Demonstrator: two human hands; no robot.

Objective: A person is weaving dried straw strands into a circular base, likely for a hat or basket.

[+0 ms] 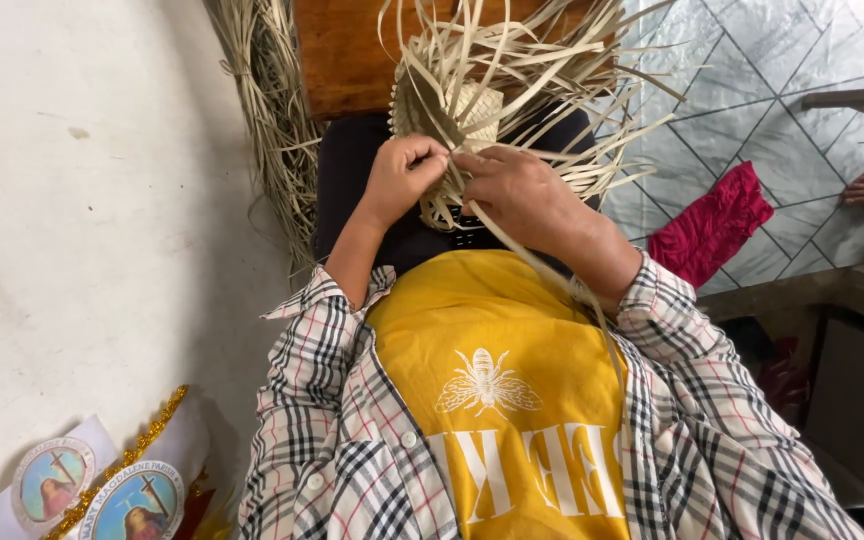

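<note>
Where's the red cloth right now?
In the head view, the red cloth lies on the tiled floor at right, just beyond the right hand and the loose ends of the woven straw piece.

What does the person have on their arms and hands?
Both arms wear loose checked shirt sleeves, cream with black, grey and red lines, pushed up below the elbows. The left hand and right hand are bare: no gloves, and no rings that I can make out.
</note>
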